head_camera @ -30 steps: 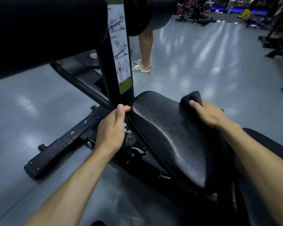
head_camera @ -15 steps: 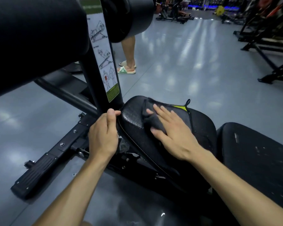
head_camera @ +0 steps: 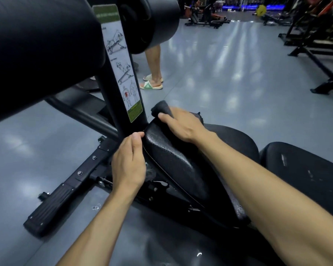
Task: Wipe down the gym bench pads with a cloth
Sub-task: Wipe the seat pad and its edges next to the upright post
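A dark cloth [head_camera: 162, 110] is pressed against the far, narrow end of the black seat pad [head_camera: 181, 162], held there under the right hand [head_camera: 183, 125], whose fingers are curled over the fabric. The near-left edge of the seat pad is gripped by the left hand [head_camera: 128, 162], thumb on top and fingers tucked beneath the rim. Just beyond the seat pad a black upright post [head_camera: 112, 89] is seen, carrying an exercise instruction sticker [head_camera: 121, 62], with large black roller pads [head_camera: 37, 50] fixed above it. To the right of the seat pad lies a second, scuffed back pad [head_camera: 304, 169]. Beyond the post, a bystander's legs in green-and-white slides [head_camera: 151, 85] are visible on the grey gym floor [head_camera: 229, 83].
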`<state>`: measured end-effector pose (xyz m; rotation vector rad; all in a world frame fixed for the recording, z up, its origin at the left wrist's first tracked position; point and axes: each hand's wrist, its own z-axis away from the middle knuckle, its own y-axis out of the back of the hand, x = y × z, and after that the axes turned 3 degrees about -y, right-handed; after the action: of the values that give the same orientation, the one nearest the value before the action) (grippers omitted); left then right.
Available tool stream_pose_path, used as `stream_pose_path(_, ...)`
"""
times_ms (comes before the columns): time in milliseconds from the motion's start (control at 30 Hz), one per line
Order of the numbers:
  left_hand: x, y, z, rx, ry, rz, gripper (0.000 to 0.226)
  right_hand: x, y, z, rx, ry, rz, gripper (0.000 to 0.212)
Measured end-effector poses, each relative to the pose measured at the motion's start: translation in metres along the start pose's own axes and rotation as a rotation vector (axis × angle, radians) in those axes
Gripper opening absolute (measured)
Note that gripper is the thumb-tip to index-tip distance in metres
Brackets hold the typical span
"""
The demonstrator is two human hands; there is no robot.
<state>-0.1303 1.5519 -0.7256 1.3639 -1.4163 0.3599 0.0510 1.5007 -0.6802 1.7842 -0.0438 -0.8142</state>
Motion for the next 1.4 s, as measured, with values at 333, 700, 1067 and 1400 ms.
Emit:
stream_pose_path(333, 0.002, -0.007, 0.008, -0.129, -0.098, -0.092, 0.048, 0.100, 0.029, 0.064, 0.141, -0.303, 0.173, 0.053)
stream_pose_path(700, 0.005, -0.018, 0.011, -0.152, -0.076, -0.205, 0.049, 0.101, 0.027, 0.065, 0.057, -0.171, 0.104, 0.052)
stream_pose_path(1067, 0.008, -0.036, 0.008, -0.140, -0.284, -0.349, 0.037, 0.104, 0.026, 0.136, 0.034, 0.045, 0.008, 0.066)
stream_pose_path(1400, 0.008, -0.039, 0.012, -0.142, -0.325, -0.375, 0.038, 0.075, 0.006, 0.209, 0.066, 0.088, 0.063, 0.060)
